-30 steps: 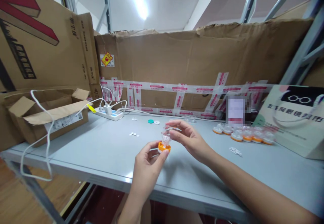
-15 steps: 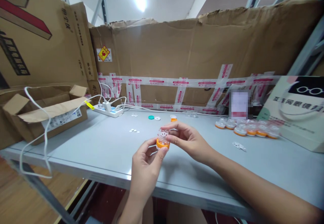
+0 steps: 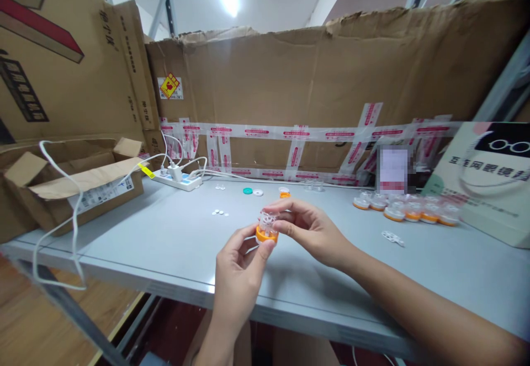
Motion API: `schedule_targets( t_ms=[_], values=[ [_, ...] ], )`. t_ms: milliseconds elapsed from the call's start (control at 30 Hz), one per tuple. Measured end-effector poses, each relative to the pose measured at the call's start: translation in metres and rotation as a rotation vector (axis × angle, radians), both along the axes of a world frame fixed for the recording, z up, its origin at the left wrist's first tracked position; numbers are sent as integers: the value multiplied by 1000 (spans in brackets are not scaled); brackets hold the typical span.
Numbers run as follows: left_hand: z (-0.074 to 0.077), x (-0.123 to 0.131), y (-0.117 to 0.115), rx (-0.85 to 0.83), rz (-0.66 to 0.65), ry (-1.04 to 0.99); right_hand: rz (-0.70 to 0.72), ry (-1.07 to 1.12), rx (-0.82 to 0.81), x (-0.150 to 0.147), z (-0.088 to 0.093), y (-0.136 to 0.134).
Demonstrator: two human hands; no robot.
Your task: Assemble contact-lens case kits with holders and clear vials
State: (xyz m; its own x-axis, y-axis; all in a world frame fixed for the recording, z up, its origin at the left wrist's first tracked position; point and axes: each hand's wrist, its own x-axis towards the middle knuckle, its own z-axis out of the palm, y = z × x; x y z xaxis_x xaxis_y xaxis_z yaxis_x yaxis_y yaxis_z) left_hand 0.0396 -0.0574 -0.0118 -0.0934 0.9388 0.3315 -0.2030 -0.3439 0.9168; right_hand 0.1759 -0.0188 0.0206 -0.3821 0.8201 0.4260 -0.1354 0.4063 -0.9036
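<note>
A small contact lens washer (image 3: 267,234), with a clear body and an orange ring, is held upright above the table. My left hand (image 3: 243,269) is closed round its orange base, thumb in front and fingers behind. At the top, my right hand (image 3: 304,227) pinches the clear upper part, where a white lattice lens holder (image 3: 268,218) shows through. The fingers partly cover the washer, so I cannot tell whether its parts are fully joined. Behind my hands sits an orange-and-clear piece (image 3: 284,192). A green cap (image 3: 247,191) and a white ring (image 3: 258,192) lie beside it.
Several similar washers (image 3: 413,211) stand at the right, near a loose white lattice piece (image 3: 392,238). Small white discs (image 3: 220,213) lie left of centre. A power strip (image 3: 178,179) with cables, an open carton (image 3: 103,189) and a printed bag (image 3: 488,189) border the grey table (image 3: 174,250).
Both hands keep their grip on the washer. The right fingers and the clear top have shifted very slightly; the view has moved a little.
</note>
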Motion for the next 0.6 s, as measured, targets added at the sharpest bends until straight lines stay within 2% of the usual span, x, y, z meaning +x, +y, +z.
schedule_targets(
  t_ms=[267,600],
  values=[
    [0,0,0,24,0,13,1,0,42,0,-1,-1],
    [-4,-1,3,36,29,72,2,14,9,-2,-2,0]
  ],
)
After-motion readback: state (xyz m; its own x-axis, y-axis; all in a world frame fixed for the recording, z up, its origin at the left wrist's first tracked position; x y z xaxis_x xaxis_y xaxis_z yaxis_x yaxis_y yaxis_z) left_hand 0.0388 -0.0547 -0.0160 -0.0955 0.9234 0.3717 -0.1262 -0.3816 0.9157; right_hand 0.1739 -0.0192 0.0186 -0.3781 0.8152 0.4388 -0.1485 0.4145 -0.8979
